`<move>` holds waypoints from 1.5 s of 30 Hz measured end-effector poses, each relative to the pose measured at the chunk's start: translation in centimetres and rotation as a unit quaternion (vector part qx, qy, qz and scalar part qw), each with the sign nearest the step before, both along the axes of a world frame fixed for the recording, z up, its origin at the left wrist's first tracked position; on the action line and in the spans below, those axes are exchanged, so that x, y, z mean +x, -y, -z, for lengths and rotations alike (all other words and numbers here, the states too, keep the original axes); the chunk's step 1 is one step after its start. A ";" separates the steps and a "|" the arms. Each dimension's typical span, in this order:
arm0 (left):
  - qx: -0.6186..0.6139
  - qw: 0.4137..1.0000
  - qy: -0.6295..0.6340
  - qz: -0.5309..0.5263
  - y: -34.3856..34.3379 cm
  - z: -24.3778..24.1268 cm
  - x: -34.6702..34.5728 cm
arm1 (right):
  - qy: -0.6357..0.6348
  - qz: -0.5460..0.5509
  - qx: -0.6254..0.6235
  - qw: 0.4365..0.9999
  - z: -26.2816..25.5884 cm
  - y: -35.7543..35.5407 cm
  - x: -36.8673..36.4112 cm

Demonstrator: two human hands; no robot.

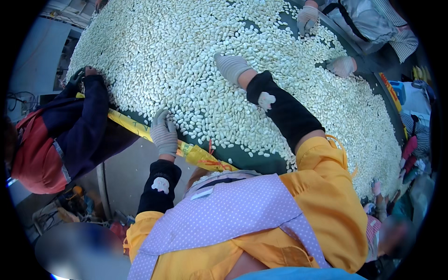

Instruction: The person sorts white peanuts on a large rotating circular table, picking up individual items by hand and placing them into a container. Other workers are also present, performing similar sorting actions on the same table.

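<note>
White beans [182,63] lie thickly spread over a dark green surface [245,158]. My left hand [163,134], in a striped knit glove, rests at the near edge beside the yellow wrapping [131,123], its fingertips touching the outermost beans. Further out and to the right, my right hand [232,68] reaches over the beans in a matching glove, palm down. Its fingertips are at the beans; whether it grips any cannot be told. Black sleeve covers with white animal patches cover both my forearms.
At the left edge a person in a dark blue and red garment [75,129] works with both hands at the beans. A co-worker's gloved hands [307,19] [341,66] touch the beans at the upper right. More people stand along the right rim. A metal leg [103,190] stands below left.
</note>
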State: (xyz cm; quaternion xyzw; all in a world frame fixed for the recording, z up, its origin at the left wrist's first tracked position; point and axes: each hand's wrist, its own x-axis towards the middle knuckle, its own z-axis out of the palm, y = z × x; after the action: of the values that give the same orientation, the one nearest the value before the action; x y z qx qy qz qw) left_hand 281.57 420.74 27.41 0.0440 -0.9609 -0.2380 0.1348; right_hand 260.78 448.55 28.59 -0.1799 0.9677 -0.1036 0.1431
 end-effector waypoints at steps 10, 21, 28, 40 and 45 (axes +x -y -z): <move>-0.003 1.000 -0.031 0.000 -2.2 0.1 1.5 | 0.374 0.061 -0.680 0.627 1.6 -7.8 2.2; -0.017 0.999 -0.041 0.011 -4.4 0.7 3.3 | 0.356 0.263 -0.569 0.693 -0.6 2.4 17.9; -0.009 0.998 -0.044 0.042 -6.4 0.0 4.5 | 0.168 0.482 -0.700 0.500 1.7 -14.6 19.5; 0.145 0.957 0.029 0.250 -11.0 -1.3 2.3 | 0.164 0.474 -0.658 0.561 -0.5 -17.7 36.6; 0.082 0.931 0.280 0.217 -14.1 -3.8 0.7 | 0.158 0.454 -0.660 0.578 -2.1 -18.1 40.2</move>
State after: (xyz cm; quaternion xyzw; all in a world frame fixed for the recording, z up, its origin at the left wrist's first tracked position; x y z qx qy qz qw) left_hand 282.29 434.85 31.18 -0.0899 -0.9227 -0.3179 -0.1987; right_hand 300.94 466.70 30.66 0.2570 0.5501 -0.7915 0.0698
